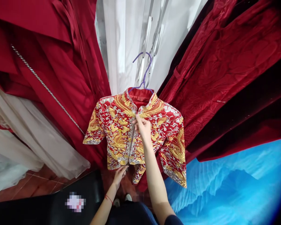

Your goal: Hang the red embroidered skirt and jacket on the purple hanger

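Observation:
A red jacket [117, 131] embroidered in gold and silver hangs in front of me on a purple hanger [144, 70]. My right hand [141, 126] is raised to the chest of the jacket, fingers pinched on the front closure just below the collar. My left hand [120, 175] is lower down and grips the bottom hem near the front opening. Both sleeves of the jacket spread out to the sides.
Dark red garments [67, 62] hang close on the left and more red garments [224, 62] on the right. White fabric [121, 40] hangs behind, pale tulle [25, 131] at lower left, blue pleated cloth [224, 181] at lower right. A black surface [49, 206] lies below.

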### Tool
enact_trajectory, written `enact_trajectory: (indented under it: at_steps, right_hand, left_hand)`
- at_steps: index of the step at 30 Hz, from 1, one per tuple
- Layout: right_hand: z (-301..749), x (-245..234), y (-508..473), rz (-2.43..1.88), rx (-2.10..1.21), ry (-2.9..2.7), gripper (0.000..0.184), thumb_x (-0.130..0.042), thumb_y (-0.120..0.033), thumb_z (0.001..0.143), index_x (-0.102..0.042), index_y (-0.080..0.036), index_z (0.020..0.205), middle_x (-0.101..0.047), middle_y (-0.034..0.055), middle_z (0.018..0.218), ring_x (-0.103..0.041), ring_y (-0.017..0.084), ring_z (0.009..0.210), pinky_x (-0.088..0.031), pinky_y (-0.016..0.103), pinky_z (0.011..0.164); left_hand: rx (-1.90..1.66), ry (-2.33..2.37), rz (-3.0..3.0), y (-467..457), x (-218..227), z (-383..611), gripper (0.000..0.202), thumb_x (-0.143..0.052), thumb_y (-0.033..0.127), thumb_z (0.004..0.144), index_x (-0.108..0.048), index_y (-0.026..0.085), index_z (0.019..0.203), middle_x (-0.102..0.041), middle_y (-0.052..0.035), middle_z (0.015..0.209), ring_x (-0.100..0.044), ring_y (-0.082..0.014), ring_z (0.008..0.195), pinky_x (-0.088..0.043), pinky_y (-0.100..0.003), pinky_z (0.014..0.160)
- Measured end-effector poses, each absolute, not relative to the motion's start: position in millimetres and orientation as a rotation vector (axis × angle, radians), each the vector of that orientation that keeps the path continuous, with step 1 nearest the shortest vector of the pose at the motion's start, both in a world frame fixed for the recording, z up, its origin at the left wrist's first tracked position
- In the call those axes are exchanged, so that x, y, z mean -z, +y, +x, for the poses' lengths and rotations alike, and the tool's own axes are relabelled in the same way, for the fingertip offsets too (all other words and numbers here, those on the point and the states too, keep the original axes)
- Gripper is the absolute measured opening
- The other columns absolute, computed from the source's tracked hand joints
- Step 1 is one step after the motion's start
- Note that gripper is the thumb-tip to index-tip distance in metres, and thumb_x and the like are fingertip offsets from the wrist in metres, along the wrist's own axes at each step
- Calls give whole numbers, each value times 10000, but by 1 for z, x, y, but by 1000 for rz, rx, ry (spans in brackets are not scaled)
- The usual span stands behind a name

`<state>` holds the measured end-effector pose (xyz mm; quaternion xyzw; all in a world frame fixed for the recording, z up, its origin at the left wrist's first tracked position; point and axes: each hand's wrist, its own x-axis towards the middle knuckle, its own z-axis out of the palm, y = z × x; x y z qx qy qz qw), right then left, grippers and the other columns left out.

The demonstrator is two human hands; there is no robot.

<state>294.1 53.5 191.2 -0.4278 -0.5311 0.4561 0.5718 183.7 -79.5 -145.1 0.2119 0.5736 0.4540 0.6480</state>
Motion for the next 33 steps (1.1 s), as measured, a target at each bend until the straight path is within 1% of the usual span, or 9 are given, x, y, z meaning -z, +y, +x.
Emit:
enact_trajectory:
  at_steps: [2,5,13,17,19,24,27,30,33]
  right_hand:
    - [296,-193,53,-1041,-1042,-1285,542,-627,-688,779,-660,-172,614,-504,-38,405,-377,74,315,-261,240,373]
    - [296,-197,51,-1046,-1019,-1307,524,-662,-681,752,-649,-176,614,-507,-42,418,-396,76,330,-286,234,385]
    - [294,-196,54,-1063,-1007,-1250,570,-608,-717,775,-660,-181,588,-491,-42,398,-373,78,319,-285,244,383]
    - [295,-193,48,-1048,-951,-1272,549,-606,-689,797,-664,-176,609,-486,-45,406,-385,82,333,-281,245,394]
    - [297,-192,46,-1033,-933,-1274,532,-609,-671,808,-663,-177,616,-477,-48,412,-381,83,345,-277,246,403]
    - [301,-190,49,-1126,-757,-1374,554,-572,-653,841,-603,-184,547,-445,-45,420,-359,88,405,-286,249,460]
    - [303,-192,46,-1165,-539,-1483,546,-530,-582,897,-559,-187,522,-440,-38,449,-346,88,442,-291,250,498]
    - [306,-195,35,-1079,-213,-1505,385,-513,-460,935,-689,-172,750,-596,22,634,-490,132,585,-398,261,612]
    - [307,-189,31,-1074,145,-1574,352,-466,-324,948,-705,-180,1162,-652,76,811,-558,182,758,-444,288,730]
  left_hand:
    - [-957,1273,553,-82,144,180,477,-855,549,533,-781,144,774,-546,19,509,-512,-116,494,-436,-280,563]
    - [-911,1240,627,-77,133,170,460,-867,541,516,-762,123,679,-546,1,492,-456,-109,456,-403,-295,554]
    - [-1046,1275,703,-58,83,156,459,-753,618,669,-758,193,841,-588,-8,621,-574,-171,665,-427,-295,706]
    - [-1061,1252,763,-56,48,155,448,-787,598,639,-758,180,798,-584,-12,610,-559,-172,651,-431,-303,708]
    - [-1098,1233,850,-47,14,149,448,-773,601,661,-763,185,830,-603,-17,642,-573,-182,682,-443,-306,728]
    - [-1311,1175,1450,-16,-115,125,355,-559,513,907,-726,218,1014,-644,-23,764,-619,-188,801,-481,-318,832]
    - [-1550,1329,1755,9,-188,119,342,-501,468,950,-674,209,1093,-673,-58,945,-630,-191,892,-495,-319,836]
    - [-1926,1627,2044,40,-241,116,377,-541,459,929,-622,183,1173,-625,-119,1198,-573,-238,1146,-438,-372,1000]
    - [-1780,1825,2361,72,-273,109,458,-576,515,900,-612,169,1199,-615,-130,1253,-517,-282,1227,-342,-428,1085]
